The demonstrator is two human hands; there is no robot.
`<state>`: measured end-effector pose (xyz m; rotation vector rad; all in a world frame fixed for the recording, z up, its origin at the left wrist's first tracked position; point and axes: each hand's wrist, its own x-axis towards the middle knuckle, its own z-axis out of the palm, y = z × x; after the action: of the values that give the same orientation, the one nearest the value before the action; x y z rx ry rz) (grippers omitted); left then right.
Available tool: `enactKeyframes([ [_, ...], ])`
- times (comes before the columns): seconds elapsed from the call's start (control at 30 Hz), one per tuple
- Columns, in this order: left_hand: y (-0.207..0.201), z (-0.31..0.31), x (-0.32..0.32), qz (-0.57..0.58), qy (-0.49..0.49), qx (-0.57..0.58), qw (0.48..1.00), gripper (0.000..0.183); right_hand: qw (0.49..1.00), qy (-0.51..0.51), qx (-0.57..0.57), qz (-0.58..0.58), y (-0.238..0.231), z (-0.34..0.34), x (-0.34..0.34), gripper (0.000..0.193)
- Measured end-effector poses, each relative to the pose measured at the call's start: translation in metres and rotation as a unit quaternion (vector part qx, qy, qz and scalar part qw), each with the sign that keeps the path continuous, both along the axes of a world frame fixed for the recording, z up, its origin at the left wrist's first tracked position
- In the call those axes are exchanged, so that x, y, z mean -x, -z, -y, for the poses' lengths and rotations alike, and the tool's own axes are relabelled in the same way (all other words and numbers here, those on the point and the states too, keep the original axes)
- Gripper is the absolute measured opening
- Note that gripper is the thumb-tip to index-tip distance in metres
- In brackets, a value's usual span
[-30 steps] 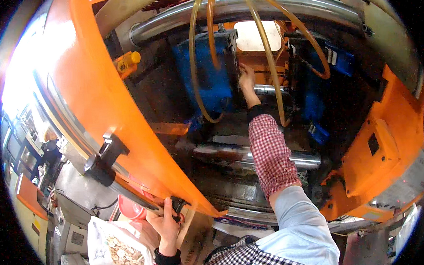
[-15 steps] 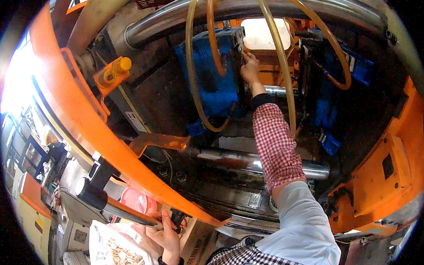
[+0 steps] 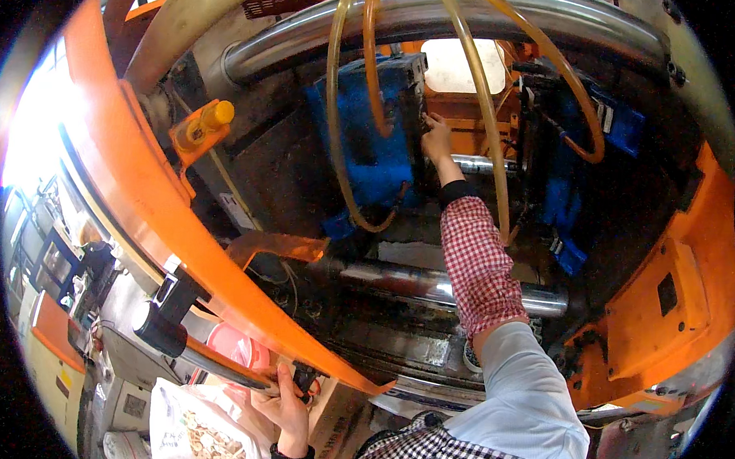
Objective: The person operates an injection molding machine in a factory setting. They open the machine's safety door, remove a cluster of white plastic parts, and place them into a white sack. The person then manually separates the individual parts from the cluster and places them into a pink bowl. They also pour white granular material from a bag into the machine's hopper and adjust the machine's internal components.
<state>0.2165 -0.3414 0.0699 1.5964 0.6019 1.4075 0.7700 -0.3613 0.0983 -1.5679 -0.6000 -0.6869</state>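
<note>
My right arm, in a red-and-white checked sleeve cover, reaches into an open moulding machine. At its end my right hand (image 3: 437,138) is at the dark inner face of the blue mould half (image 3: 372,140) on the left. Its fingers are drawn together at that face; whatever they pinch, if anything, is too small to make out. Low on the left, my left hand (image 3: 285,406) is closed round the grip at the lower edge of the orange machine door (image 3: 224,283), thumb up. Part of its fingers is hidden behind the grip.
Yellowish hoses (image 3: 480,88) loop down around my right arm. The other blue mould half (image 3: 560,182) stands at right. Steel tie bars (image 3: 402,281) cross below and above. A white bag (image 3: 168,423) of small beige pieces and a pink bucket (image 3: 234,343) sit lower left.
My right hand has moved a little down along the mould's inner face. My left hand stays at the door grip. The view has shifted slightly.
</note>
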Motion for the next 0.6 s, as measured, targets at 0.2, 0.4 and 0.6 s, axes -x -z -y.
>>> enactKeyframes([
  [0.2,-0.006,-0.008,-0.006,0.030,0.213,0.072,0.974,0.016,0.976,0.205,0.052,0.054,-0.007,0.052,-0.022,0.041],
  [0.4,-0.005,-0.007,0.017,-0.008,0.260,0.100,0.961,0.016,0.992,-0.085,-0.048,0.082,0.019,0.109,0.310,0.023],
  [0.6,0.004,0.038,0.016,-0.064,0.459,0.096,0.881,0.006,0.958,-0.083,0.268,0.050,0.205,0.226,0.488,0.012],
])
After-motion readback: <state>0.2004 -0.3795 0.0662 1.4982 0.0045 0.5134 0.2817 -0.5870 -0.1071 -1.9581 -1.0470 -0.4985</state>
